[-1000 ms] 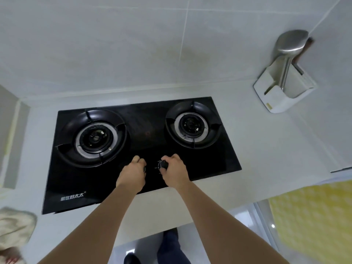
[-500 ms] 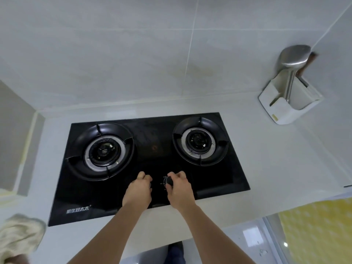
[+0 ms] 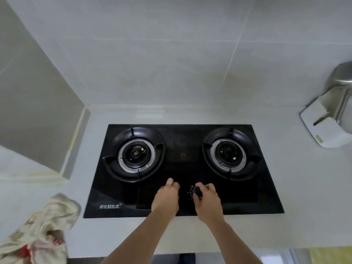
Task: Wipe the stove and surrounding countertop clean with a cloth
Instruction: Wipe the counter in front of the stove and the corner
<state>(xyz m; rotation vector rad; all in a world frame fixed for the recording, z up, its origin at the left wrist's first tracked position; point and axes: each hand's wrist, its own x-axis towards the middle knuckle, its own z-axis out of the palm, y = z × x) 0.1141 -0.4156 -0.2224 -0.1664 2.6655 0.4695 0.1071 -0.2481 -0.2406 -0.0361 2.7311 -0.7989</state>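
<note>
Black two-burner stove (image 3: 182,168) set into the pale countertop (image 3: 304,187). At its 6 o'clock edge, the right hand (image 3: 207,201) pinches the right knob (image 3: 196,191); the left hand (image 3: 166,197) is curled closed over the spot beside it, its knob hidden. The cloth (image 3: 42,229) lies crumpled at 8 o'clock, untouched. Judged: wiping not yet begun; stove and countertop both remain.

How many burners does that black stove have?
2. One burner sits on the left side of the stove, the other burner on the right. Both lie beyond the two hands at the front edge; none looks hidden.
</note>
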